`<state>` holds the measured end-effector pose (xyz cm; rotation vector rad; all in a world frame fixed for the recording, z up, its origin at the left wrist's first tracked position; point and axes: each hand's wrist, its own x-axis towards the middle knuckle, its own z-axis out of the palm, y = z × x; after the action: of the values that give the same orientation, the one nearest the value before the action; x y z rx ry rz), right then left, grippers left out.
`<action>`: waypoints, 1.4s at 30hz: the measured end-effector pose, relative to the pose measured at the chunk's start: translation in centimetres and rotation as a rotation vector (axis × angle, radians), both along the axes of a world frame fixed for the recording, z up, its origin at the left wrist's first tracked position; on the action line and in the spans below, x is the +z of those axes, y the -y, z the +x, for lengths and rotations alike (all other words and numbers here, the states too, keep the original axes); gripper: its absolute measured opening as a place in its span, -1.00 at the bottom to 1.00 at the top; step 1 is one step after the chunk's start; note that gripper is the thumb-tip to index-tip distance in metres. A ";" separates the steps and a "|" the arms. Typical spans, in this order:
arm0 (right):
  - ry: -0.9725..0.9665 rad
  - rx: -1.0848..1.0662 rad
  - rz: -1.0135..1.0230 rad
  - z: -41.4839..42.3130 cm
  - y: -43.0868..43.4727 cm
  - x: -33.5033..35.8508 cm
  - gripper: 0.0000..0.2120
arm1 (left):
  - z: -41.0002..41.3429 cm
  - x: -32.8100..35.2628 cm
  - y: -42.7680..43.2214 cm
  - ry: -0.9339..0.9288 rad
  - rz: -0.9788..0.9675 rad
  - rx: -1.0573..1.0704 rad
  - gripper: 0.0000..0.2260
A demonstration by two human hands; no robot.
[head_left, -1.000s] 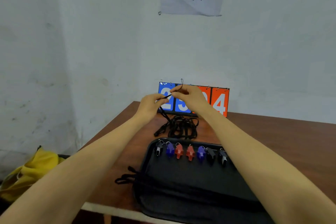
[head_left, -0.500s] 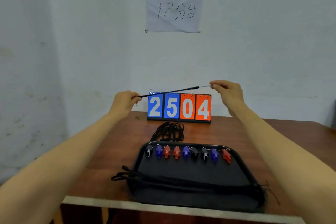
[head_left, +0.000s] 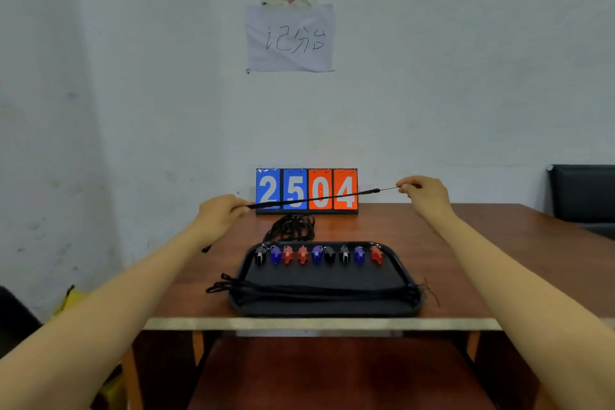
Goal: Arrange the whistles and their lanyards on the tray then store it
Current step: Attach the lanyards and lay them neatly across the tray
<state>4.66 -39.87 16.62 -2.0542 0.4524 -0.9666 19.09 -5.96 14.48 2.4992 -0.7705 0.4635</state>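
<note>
Two hands stretching one black lanyard [head_left: 312, 199] taut above the table [head_left: 466, 243], left hand [head_left: 221, 215] and right hand [head_left: 424, 191] each pinching an end, nine whistles [head_left: 317, 255] lining the tray [head_left: 404, 280] below

9 whistles [head_left: 317, 255] on tray [head_left: 326, 309], lanyard pile [head_left: 293, 226] behind, scoreboard [head_left: 306, 190] rearmost

Left hand [head_left: 219, 214] and right hand [head_left: 425, 193] raised wide apart, both pinching.

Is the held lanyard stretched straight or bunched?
Stretched straight: the lanyard runs as one taut line from the left hand to the right hand.
</note>
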 end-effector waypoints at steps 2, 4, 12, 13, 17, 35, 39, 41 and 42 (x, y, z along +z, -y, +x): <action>-0.047 -0.035 0.015 -1.9 0.7 -1.5 -0.78 | -0.6 -1.3 -0.7 -0.051 -0.015 -0.026 -0.76; -0.115 -0.084 -0.008 -3.7 1.4 -3.2 -0.78 | -1.3 -2.6 -1.3 -0.103 -0.049 -0.034 -0.83; -0.367 -0.134 -0.039 -8.5 2.3 -7.9 -0.79 | -3.1 -7.1 -2.1 -0.212 -0.052 0.051 -0.88; -0.386 -0.124 -0.039 -8.7 2.2 -8.3 -0.79 | -3.1 -7.5 -2.2 -0.217 -0.030 0.075 -0.87; -0.423 -0.087 -0.053 -9.2 1.9 -9.5 -0.80 | -3.6 -8.8 -2.2 -0.202 -0.037 0.166 -0.87; -0.477 -0.075 -0.038 -8.4 2.1 -11.6 -0.79 | -4.5 -10.2 -2.4 -0.141 -0.039 0.250 -0.89; -0.496 -0.075 -0.102 -8.4 1.5 -11.4 -0.86 | -5.1 -10.0 -1.9 -0.083 -0.033 0.253 -0.80; -0.487 -0.069 -0.164 -8.3 0.7 -11.3 -0.85 | -5.2 -10.0 -1.4 -0.063 -0.021 0.222 -0.80; -0.478 -0.062 -0.200 -8.0 0.3 -11.1 -0.83 | -5.2 -10.0 -1.0 -0.052 -0.009 0.202 -0.81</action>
<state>-3.37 -40.18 5.49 -2.4720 0.6925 -0.5635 13.86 -4.95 4.49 2.5813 -0.4973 0.4678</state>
